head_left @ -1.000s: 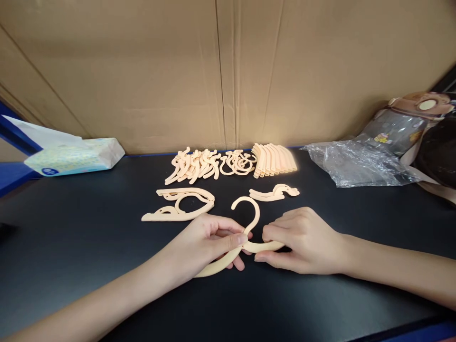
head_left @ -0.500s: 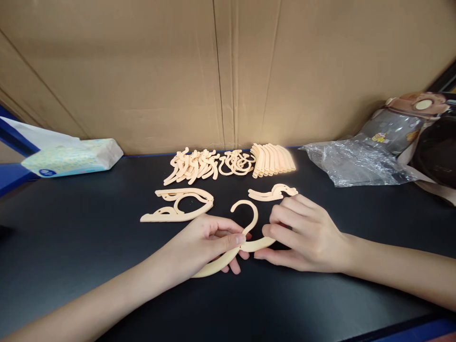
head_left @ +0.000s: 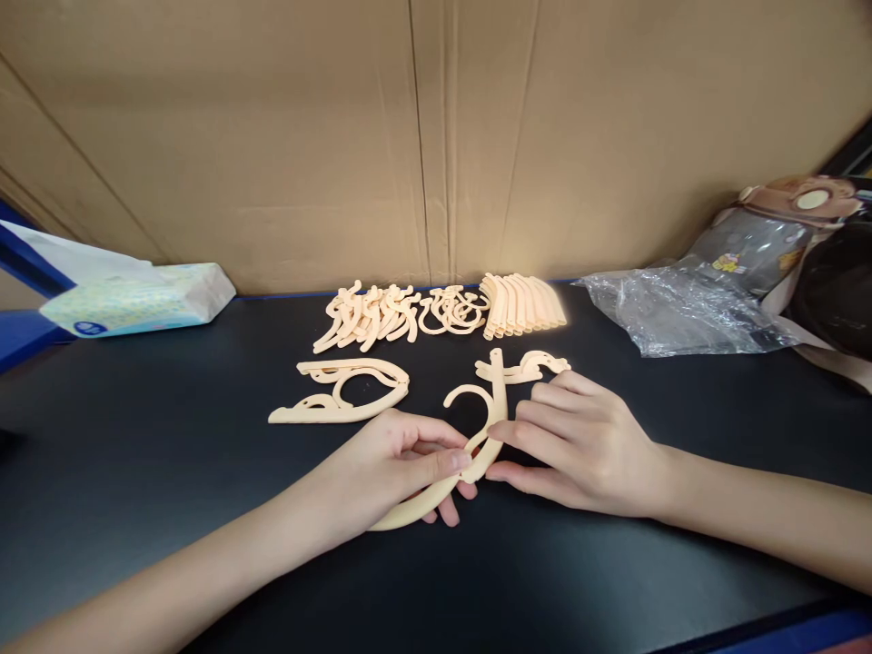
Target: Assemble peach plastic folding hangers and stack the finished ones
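Observation:
My left hand (head_left: pixel 391 468) is closed on a peach plastic hanger (head_left: pixel 477 427) at the joint below its hook, and the left arm of the hanger curves out under my palm. My right hand (head_left: pixel 579 445) pinches the hanger's right arm (head_left: pixel 497 391), which now stands swung up beside the hook. Both hands rest low over the black table (head_left: pixel 170 472). Just beyond lie a folded hanger (head_left: pixel 341 391) on the left and a small hanger piece (head_left: pixel 528 366) above my right fingers.
Rows of peach hanger parts (head_left: pixel 401 313) and a stack of arms (head_left: pixel 521 304) lie along the cardboard wall (head_left: pixel 436 136). A tissue pack (head_left: pixel 129 300) sits at the left. A crumpled plastic bag (head_left: pixel 681 313) and a bottle (head_left: pixel 769 236) sit at the right.
My right hand has swung the hanger's right arm from lying flat up toward the hook. My left hand has stayed in place on the joint.

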{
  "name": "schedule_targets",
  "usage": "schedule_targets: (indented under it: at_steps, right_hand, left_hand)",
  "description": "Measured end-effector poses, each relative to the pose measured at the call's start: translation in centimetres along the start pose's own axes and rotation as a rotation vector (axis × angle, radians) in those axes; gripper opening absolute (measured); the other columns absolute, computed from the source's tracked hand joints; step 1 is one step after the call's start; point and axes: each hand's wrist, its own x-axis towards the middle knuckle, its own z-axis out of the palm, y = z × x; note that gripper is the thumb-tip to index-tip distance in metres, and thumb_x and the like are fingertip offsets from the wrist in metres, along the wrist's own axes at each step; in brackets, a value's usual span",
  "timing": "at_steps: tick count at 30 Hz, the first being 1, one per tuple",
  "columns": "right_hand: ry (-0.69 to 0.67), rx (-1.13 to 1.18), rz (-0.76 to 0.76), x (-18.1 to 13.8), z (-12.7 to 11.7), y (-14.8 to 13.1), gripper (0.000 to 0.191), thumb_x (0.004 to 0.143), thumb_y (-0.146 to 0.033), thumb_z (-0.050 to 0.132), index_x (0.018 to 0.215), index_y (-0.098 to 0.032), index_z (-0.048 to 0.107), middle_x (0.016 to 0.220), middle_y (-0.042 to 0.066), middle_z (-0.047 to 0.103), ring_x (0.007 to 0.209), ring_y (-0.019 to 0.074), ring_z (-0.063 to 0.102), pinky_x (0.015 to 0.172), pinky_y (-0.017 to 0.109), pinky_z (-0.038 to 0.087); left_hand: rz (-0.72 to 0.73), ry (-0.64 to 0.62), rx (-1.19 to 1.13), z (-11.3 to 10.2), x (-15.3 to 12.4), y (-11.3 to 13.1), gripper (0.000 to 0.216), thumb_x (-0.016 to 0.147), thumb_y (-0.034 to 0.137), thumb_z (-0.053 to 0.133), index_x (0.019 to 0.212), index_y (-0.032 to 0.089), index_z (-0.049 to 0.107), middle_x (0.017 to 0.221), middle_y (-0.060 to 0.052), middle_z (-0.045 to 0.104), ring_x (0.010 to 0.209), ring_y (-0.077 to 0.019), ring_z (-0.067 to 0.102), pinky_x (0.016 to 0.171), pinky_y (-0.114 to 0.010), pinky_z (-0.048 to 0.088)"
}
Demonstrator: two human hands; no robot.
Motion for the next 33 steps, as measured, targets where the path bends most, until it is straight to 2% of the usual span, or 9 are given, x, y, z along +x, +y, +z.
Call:
schedule_targets:
  at_steps: [4,11,15,18,22,26,30,33]
  right_hand:
    - [-0.009,0.003,-0.004,0.0,0.0,0.0,0.022,0.092,-0.035,0.056,0.088,-0.015,0.065,0.065,-0.001,0.061,0.060,0.0117,0.050,0.062,0.029,0.034]
    - [-0.043,0.074,-0.046,-0.2,0.4,0.4,0.022,0.093,-0.029,0.055,0.107,-0.014,0.064,0.079,0.001,0.069,0.072,0.0135,0.061,0.070,0.030,0.038]
    - [-0.083,0.178,-0.001,-0.1,0.4,0.6,0.023,0.092,-0.028,0.053,0.106,-0.016,0.064,0.080,0.003,0.067,0.074,0.0153,0.059,0.072,0.030,0.039]
    - [-0.126,0.222,0.051,0.1,0.2,0.4,0.025,0.093,-0.030,0.047,0.100,-0.016,0.066,0.080,0.005,0.063,0.073,0.0172,0.054,0.070,0.031,0.039]
    - [-0.148,0.246,0.109,0.2,-0.1,0.1,0.031,0.097,-0.035,0.041,0.092,-0.016,0.066,0.079,0.005,0.059,0.074,0.0169,0.052,0.069,0.029,0.040]
    - [-0.173,0.225,0.177,0.1,-0.2,0.4,0.032,0.097,-0.039,0.043,0.086,-0.017,0.064,0.077,0.003,0.059,0.071,0.0148,0.053,0.067,0.027,0.038]
    - [-0.249,0.176,0.269,0.0,-0.3,1.3,0.024,0.095,-0.033,0.049,0.079,-0.018,0.058,0.074,0.001,0.058,0.069,0.0136,0.052,0.067,0.027,0.037]
    - [-0.329,0.125,0.224,0.0,-0.6,1.9,0.015,0.094,-0.023,0.049,0.081,-0.018,0.056,0.079,0.002,0.058,0.072,0.0145,0.053,0.068,0.027,0.039]
  left_hand:
    - [0.006,-0.002,0.010,-0.1,0.0,0.0,0.027,0.085,0.041,0.062,0.091,0.016,0.069,0.084,-0.002,0.071,0.065,-0.0113,0.065,0.059,-0.018,0.050]
    - [0.010,-0.006,0.023,0.0,0.0,-0.1,0.028,0.086,0.042,0.059,0.092,0.016,0.067,0.082,-0.001,0.069,0.064,-0.0104,0.065,0.058,-0.018,0.049]
    - [0.046,0.014,0.167,0.4,-0.1,0.0,0.028,0.087,0.043,0.057,0.093,0.016,0.066,0.076,0.001,0.064,0.061,-0.0101,0.062,0.054,-0.018,0.047]
    - [0.139,0.038,0.361,0.8,-0.2,-0.1,0.026,0.087,0.042,0.058,0.094,0.018,0.065,0.070,0.003,0.060,0.058,-0.0095,0.060,0.052,-0.017,0.045]
    - [0.290,0.133,0.691,1.2,-0.5,-0.6,0.023,0.089,0.041,0.055,0.094,0.021,0.064,0.067,0.004,0.059,0.056,-0.0094,0.054,0.051,-0.018,0.040]
    - [0.612,0.216,1.089,1.1,-0.7,-1.2,0.020,0.092,0.035,0.053,0.099,0.020,0.065,0.074,0.000,0.060,0.065,-0.0135,0.054,0.057,-0.024,0.037]
    - [0.782,0.295,1.231,0.7,-0.4,-1.8,0.020,0.092,0.028,0.054,0.108,0.020,0.063,0.085,-0.001,0.063,0.073,-0.0156,0.055,0.061,-0.026,0.038]
    - [0.816,0.343,1.259,0.3,0.0,-2.0,0.017,0.092,0.026,0.053,0.105,0.020,0.063,0.086,-0.001,0.062,0.076,-0.0160,0.054,0.064,-0.027,0.039]
